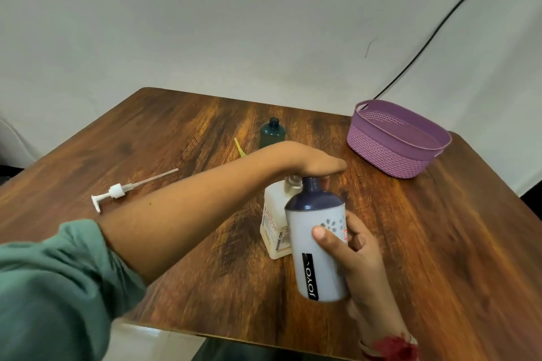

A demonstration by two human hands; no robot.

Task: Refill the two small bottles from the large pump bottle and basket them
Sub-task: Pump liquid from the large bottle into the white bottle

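My right hand [356, 246] grips a grey bottle with a dark blue shoulder and neck [318, 252], held just above the table near its middle. My left hand [311, 163] reaches across and lies palm down over that bottle's neck; its fingers are hidden underneath. Right behind the grey bottle stands the large cream bottle [274, 226] with its neck bare. Its white pump [120, 190] lies on the table to the left. A small teal bottle [273, 133] stands uncapped farther back. The purple basket [393, 141] sits at the back right.
A thin yellow piece [240, 148] lies beside the teal bottle, partly behind my left wrist. The wooden table [176, 132] has its near edge close under my left forearm. A black cable [440, 26] runs down the wall behind the basket.
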